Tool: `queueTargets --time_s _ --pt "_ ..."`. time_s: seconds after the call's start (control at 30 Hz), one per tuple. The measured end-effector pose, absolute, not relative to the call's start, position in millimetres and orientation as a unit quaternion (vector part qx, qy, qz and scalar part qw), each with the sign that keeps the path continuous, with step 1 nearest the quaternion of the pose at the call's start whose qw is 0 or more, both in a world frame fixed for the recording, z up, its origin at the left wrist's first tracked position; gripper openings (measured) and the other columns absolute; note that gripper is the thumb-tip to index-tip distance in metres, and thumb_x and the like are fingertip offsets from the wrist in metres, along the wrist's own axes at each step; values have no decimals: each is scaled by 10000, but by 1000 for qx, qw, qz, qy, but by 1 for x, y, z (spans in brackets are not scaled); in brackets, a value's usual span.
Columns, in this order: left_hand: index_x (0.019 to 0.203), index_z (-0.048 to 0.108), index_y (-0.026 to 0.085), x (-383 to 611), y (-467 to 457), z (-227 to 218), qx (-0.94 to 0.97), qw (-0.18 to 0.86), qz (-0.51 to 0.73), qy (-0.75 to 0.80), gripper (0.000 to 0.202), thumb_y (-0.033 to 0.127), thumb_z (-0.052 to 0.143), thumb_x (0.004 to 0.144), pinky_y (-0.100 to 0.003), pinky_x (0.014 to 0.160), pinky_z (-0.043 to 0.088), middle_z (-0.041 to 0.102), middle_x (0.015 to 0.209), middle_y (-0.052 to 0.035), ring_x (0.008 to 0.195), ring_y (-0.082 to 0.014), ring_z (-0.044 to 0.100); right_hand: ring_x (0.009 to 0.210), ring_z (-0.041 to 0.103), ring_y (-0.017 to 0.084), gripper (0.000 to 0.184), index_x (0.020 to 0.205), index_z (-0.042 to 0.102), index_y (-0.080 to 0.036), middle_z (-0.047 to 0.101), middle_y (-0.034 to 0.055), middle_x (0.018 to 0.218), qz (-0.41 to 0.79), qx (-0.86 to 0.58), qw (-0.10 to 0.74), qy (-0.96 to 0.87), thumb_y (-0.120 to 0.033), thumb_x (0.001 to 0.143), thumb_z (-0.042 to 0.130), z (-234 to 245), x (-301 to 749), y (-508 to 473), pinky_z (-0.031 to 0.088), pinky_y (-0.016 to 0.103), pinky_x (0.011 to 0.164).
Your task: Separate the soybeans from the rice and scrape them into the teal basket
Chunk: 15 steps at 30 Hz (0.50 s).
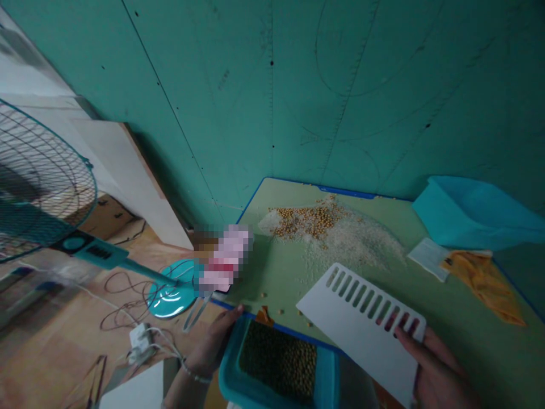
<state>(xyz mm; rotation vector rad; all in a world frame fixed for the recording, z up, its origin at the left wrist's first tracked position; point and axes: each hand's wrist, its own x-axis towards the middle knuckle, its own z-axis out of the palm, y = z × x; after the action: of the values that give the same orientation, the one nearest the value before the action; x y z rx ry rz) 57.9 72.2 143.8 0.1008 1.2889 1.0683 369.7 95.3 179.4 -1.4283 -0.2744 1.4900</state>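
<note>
The grip of the right hand was closed on a white slotted scraper, thumb on top of the slotted end and fingers below, partly visible through the openings. The scraper lay just on the wearer's side of a heap of pale grains and yellow beans. Its long axis slanted, the free end pointing left and the held end right and nearer the wearer; the slotted long edge faced the heap, the plain one faced away from it. The right hand was the nearer to the heap.

The left hand was nearer the wearer than the heap and to its left, beside a turquoise tub holding green and yellow beans; how firmly it gripped the rim could not be told.

Between scraper and heap lay a thin scatter of grains on the worktop. Stray beans sat nearer the wearer than the heap. Crowding the heap's right were a turquoise basin, a white packet and an orange cloth. Left of the heap were a blurred pink object and, farther off, a fan.
</note>
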Motion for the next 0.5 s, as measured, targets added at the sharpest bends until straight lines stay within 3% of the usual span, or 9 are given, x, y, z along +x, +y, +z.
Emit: queueTargets --time_s 0.2,0.37,0.5 --pt "630 717 185 55 71 137 30 683 449 575 126 242 715 742 -267 602 543 736 573 -13 553 -179 680 633 711 182 354 766 750 -240 775 22 730 615 -591 512 -96 -317 459 910 180 366 94 551 231 562" --pt "648 723 175 60 71 141 41 681 459 569 151 289 717 746 -289 673 550 762 639 -39 636 -210 709 626 711 198 379 777 741 -243 775 30 729 612 -598 511 -88 -338 451 910 180 364 93 558 254 561" --pt "606 701 161 61 70 138 36 680 449 579 216 338 733 727 -307 654 560 751 594 -43 598 -222 711 666 724 233 395 767 733 -246 782 39 764 614 -612 491 -88 -355 433 913 179 363 91 577 292 578"
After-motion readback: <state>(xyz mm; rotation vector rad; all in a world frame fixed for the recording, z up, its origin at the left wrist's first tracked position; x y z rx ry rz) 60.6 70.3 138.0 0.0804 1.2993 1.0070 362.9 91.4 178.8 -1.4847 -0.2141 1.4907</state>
